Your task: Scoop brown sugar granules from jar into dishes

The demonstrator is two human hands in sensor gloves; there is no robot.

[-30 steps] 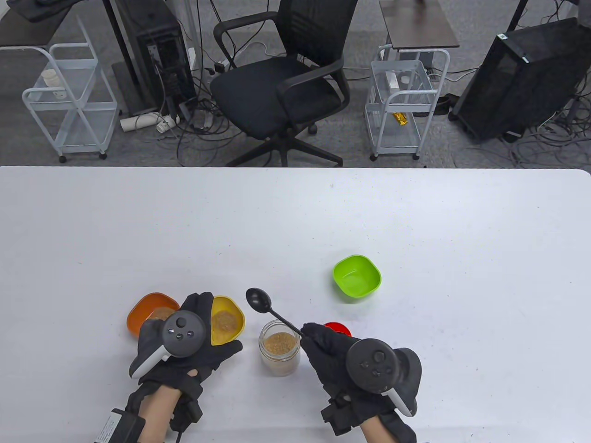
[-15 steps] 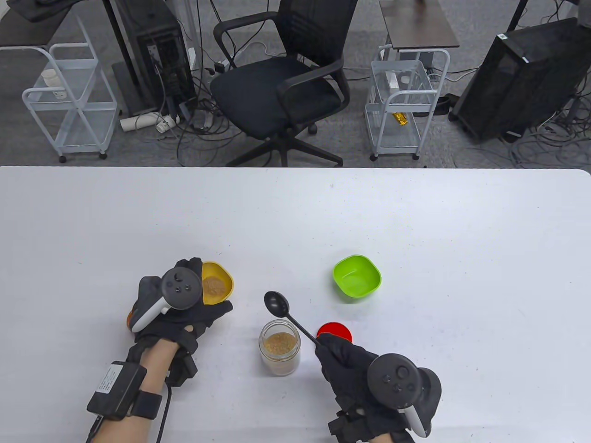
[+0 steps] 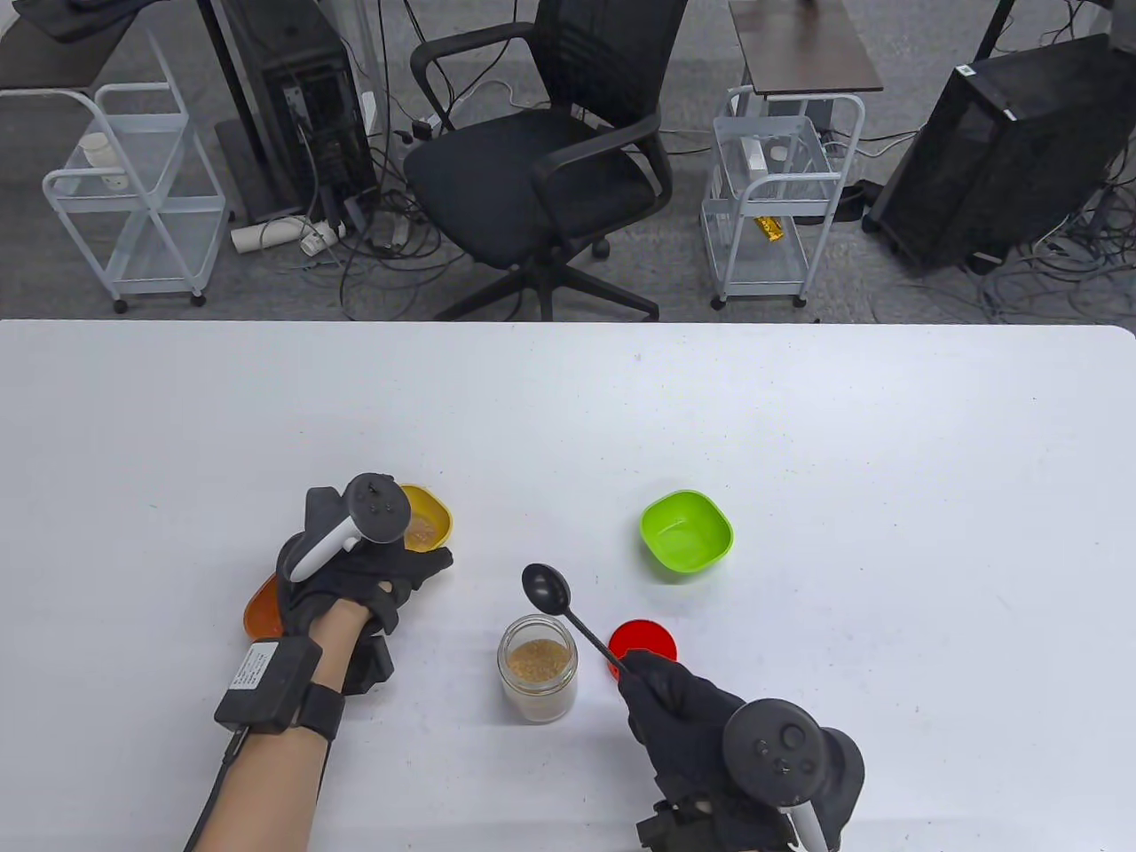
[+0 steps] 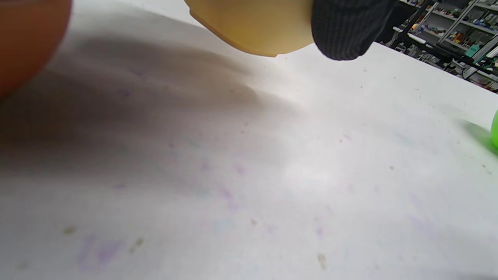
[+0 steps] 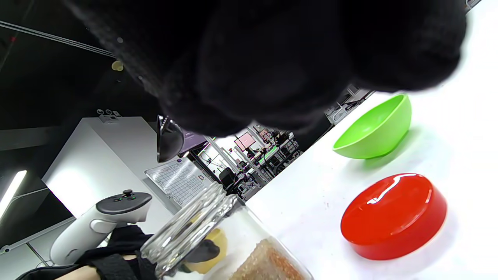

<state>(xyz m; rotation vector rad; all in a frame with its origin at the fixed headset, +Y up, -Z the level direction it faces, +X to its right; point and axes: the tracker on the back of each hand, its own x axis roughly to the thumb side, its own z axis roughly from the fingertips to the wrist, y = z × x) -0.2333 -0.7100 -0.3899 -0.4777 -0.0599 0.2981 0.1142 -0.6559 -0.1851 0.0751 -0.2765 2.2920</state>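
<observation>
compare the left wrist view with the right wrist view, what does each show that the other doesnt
Only the left wrist view shows the underside of the yellow dish, lifted off the table with a gloved fingertip of the left hand against it, and the blurred edge of the orange dish.

Only the right wrist view shows the open jar of brown sugar, the red lid lying on the table, the spoon bowl and the right hand.

Both show the white table and the green dish, just a sliver in the left wrist view.
</observation>
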